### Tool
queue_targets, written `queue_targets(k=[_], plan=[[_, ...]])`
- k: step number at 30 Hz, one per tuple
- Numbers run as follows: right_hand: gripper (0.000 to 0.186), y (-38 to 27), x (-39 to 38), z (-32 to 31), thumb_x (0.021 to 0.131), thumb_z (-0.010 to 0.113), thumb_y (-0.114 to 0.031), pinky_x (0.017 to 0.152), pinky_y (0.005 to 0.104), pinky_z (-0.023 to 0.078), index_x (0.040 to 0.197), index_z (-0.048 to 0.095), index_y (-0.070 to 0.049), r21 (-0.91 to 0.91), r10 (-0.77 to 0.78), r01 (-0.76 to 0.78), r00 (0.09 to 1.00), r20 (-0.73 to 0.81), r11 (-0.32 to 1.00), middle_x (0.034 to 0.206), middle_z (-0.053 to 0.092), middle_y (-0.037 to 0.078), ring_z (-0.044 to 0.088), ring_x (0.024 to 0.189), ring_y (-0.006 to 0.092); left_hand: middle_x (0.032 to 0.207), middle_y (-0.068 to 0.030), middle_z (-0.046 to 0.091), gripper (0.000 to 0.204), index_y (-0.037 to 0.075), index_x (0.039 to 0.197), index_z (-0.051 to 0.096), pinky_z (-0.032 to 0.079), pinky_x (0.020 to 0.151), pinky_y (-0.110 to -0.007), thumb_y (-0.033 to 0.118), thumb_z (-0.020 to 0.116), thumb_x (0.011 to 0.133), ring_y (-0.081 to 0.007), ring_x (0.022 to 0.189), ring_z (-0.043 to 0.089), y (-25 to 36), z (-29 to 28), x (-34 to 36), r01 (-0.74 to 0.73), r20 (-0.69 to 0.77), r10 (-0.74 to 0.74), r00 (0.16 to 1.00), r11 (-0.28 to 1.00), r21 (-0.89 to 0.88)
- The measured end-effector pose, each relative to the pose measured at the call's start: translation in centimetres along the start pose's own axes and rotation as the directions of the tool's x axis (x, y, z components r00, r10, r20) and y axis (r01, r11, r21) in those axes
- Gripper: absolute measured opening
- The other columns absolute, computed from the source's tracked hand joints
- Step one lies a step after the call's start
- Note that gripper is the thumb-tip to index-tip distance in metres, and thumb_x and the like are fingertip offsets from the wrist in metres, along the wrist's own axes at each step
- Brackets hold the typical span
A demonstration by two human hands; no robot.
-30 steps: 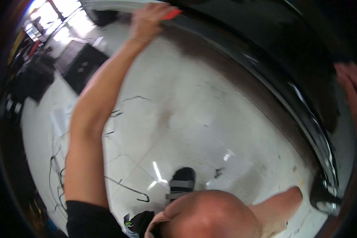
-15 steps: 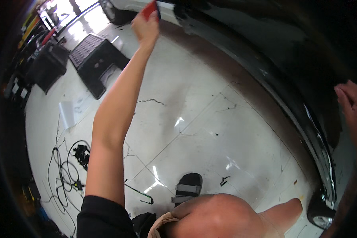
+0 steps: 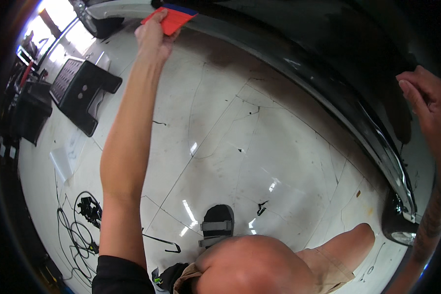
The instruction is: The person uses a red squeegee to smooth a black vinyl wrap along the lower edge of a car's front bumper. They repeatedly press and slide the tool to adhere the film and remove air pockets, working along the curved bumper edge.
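Note:
At the top left, my left hand [image 3: 153, 38] grips a flat red squeegee [image 3: 177, 20] with a dark blue edge, thumb lying on its face. The squeegee is held beside the lower edge of a black car body [image 3: 328, 44]. On the far right, my right hand [image 3: 428, 93] is up against the dark car side, fingers curled and thumb pressed in. Whatever it may be pinching does not show.
On the floor at the left stand a black step stool [image 3: 81, 93] and a black bin [image 3: 34, 110]. A clear film piece [image 3: 60, 164] and tangled black cables [image 3: 73, 237] lie nearer. A bent thin rod [image 3: 164, 241] and dark scraps [image 3: 262, 208] are near my sandalled foot.
The view has shifted, and the floor items sit further left. My left hand has turned the squeegee so more of its red face shows. More of my right hand and forearm is visible.

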State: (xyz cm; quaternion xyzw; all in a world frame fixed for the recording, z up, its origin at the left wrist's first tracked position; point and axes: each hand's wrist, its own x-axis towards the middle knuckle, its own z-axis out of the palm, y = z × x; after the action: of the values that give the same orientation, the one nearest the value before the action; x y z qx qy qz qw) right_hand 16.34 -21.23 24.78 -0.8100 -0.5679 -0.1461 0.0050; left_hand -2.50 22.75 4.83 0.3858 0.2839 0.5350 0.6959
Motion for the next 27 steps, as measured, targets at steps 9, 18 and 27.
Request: queue_targets(k=[9,18,27], plan=[[0.014,1.3,-5.9,-2.2,0.090,0.073,-0.014,0.064,0.0287,0.046,0.094,0.076,-0.002,-0.001,0.007,-0.007,0.994,-0.109,1.000,0.078,0.070,0.008,0.063,0.070,0.0132,0.082,-0.0093,0.068,0.009,0.000,0.082,0.064,0.052,0.058,-0.035,0.004,0.070,0.088,-0.0182,0.065,0.064,-2.8,6.1,-7.7,-0.135,0.102,0.124,0.987,0.985,0.104],[0.010,-6.0,-4.7,3.9,0.088,0.072,-0.012,0.061,0.0356,0.049,0.088,0.074,-0.002,0.301,0.063,-0.042,0.996,-0.060,0.953,0.075,0.069,0.015,0.065,0.065,0.0259,0.072,-0.0125,0.061,0.019,0.000,0.079,0.060,0.046,0.068,-0.037,0.013,0.064,0.093,-0.0188,0.071,0.058,-9.6,14.8,-28.4,-0.185,0.385,0.101,0.918,0.964,0.189],[0.011,-6.5,-8.1,8.1,0.085,0.073,-0.011,0.060,0.0362,0.051,0.089,0.074,0.000,0.433,0.187,-0.230,0.972,0.141,0.871,0.078,0.069,0.016,0.065,0.062,0.0301,0.099,-0.0015,0.069,0.020,0.004,0.108,0.065,0.054,0.079,-0.030,0.017,0.070,0.094,-0.0130,0.088,0.067,-6.9,4.8,-24.9,0.529,0.482,-0.422,0.768,0.842,-0.105]])
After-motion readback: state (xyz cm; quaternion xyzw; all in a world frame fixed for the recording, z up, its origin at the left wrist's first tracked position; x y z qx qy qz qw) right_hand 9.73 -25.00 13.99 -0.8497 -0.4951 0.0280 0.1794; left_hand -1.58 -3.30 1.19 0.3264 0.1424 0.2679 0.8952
